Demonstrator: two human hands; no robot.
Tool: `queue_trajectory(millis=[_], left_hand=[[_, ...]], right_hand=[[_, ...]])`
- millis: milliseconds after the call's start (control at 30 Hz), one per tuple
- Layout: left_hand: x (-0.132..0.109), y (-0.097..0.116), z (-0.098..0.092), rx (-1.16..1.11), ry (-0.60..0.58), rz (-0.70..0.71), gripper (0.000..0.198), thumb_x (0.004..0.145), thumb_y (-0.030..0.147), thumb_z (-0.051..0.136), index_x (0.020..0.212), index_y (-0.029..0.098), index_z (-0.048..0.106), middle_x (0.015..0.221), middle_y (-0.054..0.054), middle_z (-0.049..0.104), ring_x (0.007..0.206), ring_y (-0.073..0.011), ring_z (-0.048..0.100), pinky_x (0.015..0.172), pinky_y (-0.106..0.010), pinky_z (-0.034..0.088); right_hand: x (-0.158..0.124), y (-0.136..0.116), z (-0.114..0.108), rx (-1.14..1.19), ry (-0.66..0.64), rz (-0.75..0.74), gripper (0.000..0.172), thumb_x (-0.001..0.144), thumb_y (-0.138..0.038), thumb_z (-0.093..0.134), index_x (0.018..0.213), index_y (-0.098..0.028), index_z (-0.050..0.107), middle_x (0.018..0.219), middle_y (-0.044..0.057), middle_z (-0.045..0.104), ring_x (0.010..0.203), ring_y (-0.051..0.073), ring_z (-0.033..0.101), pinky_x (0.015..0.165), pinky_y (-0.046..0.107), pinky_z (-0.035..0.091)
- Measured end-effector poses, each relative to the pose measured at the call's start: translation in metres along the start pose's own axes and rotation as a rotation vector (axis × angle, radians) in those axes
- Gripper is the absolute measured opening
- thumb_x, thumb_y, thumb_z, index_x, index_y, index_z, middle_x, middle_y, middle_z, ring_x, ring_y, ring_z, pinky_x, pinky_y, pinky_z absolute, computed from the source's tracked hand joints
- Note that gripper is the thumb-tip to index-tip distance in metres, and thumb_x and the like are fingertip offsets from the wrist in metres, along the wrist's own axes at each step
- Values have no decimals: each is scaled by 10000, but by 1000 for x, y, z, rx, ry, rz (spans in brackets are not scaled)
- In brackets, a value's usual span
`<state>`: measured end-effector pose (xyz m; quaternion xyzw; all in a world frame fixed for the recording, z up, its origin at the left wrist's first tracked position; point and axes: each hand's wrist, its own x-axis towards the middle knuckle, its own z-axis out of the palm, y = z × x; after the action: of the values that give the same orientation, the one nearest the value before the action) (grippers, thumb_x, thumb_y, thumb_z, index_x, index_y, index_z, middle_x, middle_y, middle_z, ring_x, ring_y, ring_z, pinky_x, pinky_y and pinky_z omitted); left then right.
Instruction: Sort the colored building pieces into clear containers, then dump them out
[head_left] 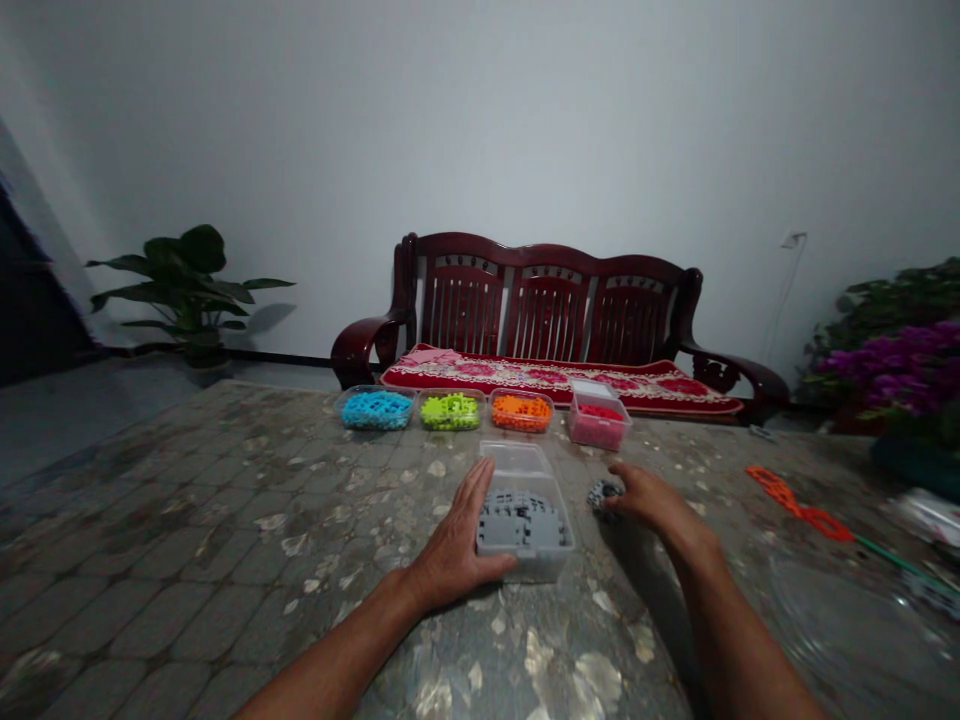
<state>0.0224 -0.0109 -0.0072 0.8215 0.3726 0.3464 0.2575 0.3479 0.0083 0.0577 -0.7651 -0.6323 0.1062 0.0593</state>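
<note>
The right hand (637,497) closes its grip on a small grey toothed piece (602,494) resting on the table (225,540), just right of the clear box of grey pieces (523,522). The left hand (457,540) lies flat against that box's left wall, fingers open, steadying it. Judging by this, sorting is underway (colour by colour, it seems); next the piece needs lifting over the rim.

I see four tubs (480,410) in a row at the desk's (187,520) far edge; a nearer box (525,515) before them; a bench (547,330) behind.
</note>
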Motion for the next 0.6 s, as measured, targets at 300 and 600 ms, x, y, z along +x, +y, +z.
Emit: queue_trajectory(millis=[300, 600], left_hand=[[0, -1, 0, 1, -3, 1, 1199, 712, 251, 809, 1627, 224, 33, 1708, -158, 78, 1572, -364, 91, 1274, -585, 130], [0, 1, 0, 4, 0, 4, 1188, 729, 262, 804, 1629, 243, 30, 1710, -141, 87, 1573, -360, 91, 1274, -596, 136]], right_hand=[[-6, -8, 3, -85, -27, 25, 399, 730, -238, 703, 1128, -217, 688, 1175, 139, 739, 1137, 335, 670, 885, 387, 497], [-26, -36, -23, 392, 24, -440, 513, 762, -235, 697, 1274, -217, 658, 1287, 100, 704, 1147, 273, 664, 1017, 409, 492]])
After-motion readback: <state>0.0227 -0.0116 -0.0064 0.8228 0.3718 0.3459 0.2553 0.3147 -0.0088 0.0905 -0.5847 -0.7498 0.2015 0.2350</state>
